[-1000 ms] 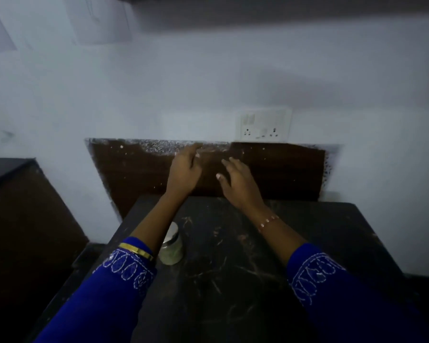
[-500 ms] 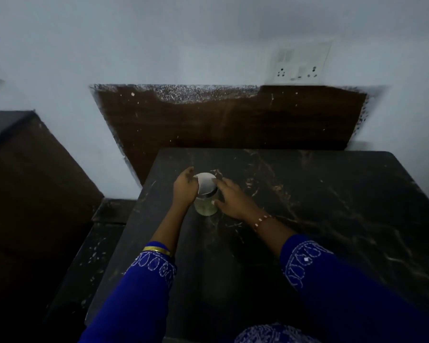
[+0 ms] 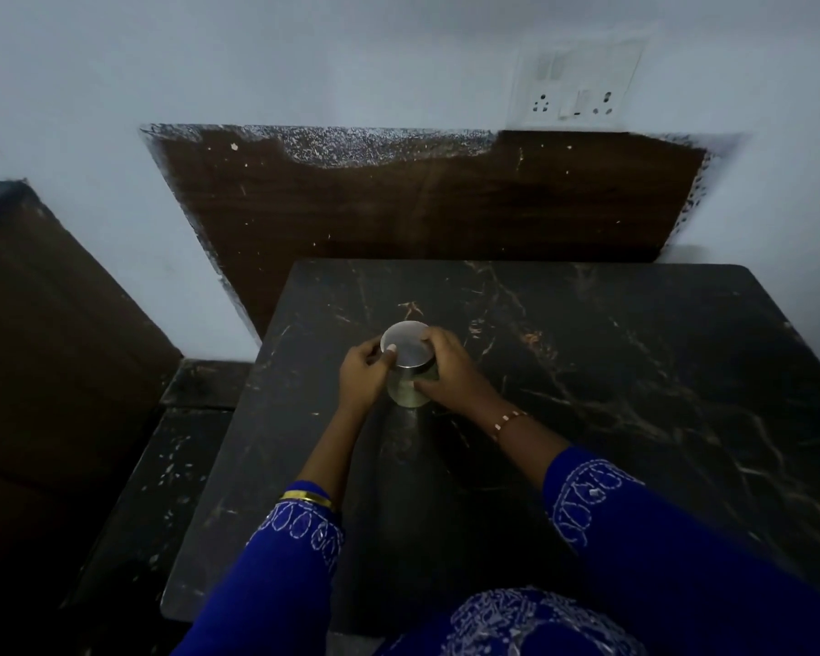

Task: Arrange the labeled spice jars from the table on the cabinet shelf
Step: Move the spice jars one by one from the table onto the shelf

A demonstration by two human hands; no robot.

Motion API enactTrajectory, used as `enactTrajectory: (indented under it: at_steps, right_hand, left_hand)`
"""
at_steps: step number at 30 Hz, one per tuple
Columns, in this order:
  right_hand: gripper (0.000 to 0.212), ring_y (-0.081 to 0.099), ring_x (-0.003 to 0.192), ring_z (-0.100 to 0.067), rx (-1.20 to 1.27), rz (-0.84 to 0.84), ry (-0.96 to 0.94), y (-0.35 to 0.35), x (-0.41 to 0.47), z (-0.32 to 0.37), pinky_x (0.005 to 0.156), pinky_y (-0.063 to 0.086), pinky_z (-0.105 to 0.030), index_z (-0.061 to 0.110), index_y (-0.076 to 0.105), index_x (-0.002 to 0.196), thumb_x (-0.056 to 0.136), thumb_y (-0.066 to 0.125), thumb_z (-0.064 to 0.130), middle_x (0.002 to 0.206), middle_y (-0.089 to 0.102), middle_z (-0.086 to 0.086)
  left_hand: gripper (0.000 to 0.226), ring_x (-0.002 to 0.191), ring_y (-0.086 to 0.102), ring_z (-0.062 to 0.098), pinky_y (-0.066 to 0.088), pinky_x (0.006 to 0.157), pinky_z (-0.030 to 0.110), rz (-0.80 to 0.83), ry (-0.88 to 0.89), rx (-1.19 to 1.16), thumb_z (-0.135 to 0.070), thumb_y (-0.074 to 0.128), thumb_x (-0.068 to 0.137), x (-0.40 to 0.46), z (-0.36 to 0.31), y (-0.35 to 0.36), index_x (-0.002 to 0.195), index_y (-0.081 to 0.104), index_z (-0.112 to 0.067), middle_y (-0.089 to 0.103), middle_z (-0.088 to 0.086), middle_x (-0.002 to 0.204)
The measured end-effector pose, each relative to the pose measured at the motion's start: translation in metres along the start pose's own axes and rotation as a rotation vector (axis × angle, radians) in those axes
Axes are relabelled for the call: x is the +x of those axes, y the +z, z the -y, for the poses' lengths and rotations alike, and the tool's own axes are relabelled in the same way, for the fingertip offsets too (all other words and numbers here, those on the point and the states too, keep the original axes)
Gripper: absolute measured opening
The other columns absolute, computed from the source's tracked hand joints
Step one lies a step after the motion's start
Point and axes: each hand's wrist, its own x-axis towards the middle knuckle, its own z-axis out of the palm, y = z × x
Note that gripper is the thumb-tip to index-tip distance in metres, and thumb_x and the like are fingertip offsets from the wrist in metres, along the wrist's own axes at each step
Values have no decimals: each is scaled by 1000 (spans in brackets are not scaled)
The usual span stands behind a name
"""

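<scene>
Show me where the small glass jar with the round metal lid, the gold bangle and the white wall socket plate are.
small glass jar (image 3: 408,388): head view, glass body.
gold bangle (image 3: 307,497): head view, band.
white wall socket plate (image 3: 578,82): head view, plate centre.

1. The table (image 3: 635,371) is black marble with thin golden-brown veins
2. The jar (image 3: 408,376) is clear glass, pale yellowish inside, with a silver-grey lid (image 3: 405,345)
3. Both sleeves (image 3: 659,537) are deep blue with white looped embroidery at the cuffs
4. A gold bangle (image 3: 306,497) shows on the left wrist
5. The wall (image 3: 256,63) is pale bluish-white, with a dark brown wood-grain panel (image 3: 446,205)
</scene>
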Motion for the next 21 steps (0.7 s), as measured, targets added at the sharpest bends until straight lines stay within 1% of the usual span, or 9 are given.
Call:
enactTrajectory:
  at_steps: [4,7,9,11,13,15,17,19,21]
  right_hand:
    - [80,42,125,-21,89,-75,22,-1,-9,-16,98,40,-25,13,35,135,68,79,18,138,37,-10]
    - [79,46,121,-21,84,-150,34,-8,-14,-27,90,40,-21,15,40,131,65,82,22,133,42,-9]
    - [74,49,118,-22,102,-187,37,-18,-17,-32,86,41,-22,15,45,125,62,84,20,129,46,-8]
    - [72,47,118,-20,172,-211,85,-31,-21,-34,86,43,-24,15,46,123,62,84,18,130,47,-7]
    - [72,45,115,-16,328,-226,161,-49,-24,-33,86,43,-24,16,43,123,63,83,16,128,47,-4]
    - [73,48,112,-15,528,-194,209,-72,-26,-28,87,45,-26,18,41,125,65,82,14,127,48,-3]
    - [68,53,110,-17,731,-147,205,-96,-27,-21,89,49,-30,18,41,126,69,77,9,125,50,-2]
    - [59,58,103,-14,903,-132,151,-118,-28,-14,82,52,-26,14,43,123,73,70,-1,115,56,1]
    - [51,60,96,-13,966,-127,94,-143,-32,-11,75,54,-23,10,45,121,76,63,-7,106,59,2]
  left_hand:
    - [26,94,64,17,49,75,19,-2,-35,-120,-11,49,91,-18,2,17,110,66,-5,68,11,107]
    - [26,85,63,8,50,69,8,44,-45,-215,-4,47,91,-31,-1,29,109,66,-6,67,6,102]
    - [26,85,62,10,50,65,6,66,-77,-273,-1,47,90,-38,-4,36,109,65,-3,66,6,101]
    - [26,87,62,14,52,65,10,91,-101,-303,-2,45,92,-41,-11,41,108,65,-3,66,9,103]
    - [25,90,62,17,54,70,17,116,-104,-307,-6,43,94,-40,-23,43,107,64,-6,65,12,106]
    - [25,95,61,25,54,78,31,154,-112,-344,-11,41,95,-37,-38,47,106,63,-4,64,18,108]
    - [31,96,63,31,53,80,37,230,-166,-444,-21,39,97,-34,-56,52,101,64,-3,65,21,106]
    - [40,91,68,26,57,75,34,370,-223,-589,-35,33,97,-32,-73,57,98,66,-12,71,14,99]
    - [43,91,70,22,58,71,31,534,-249,-697,-40,30,97,-30,-88,64,105,64,-17,74,9,98]
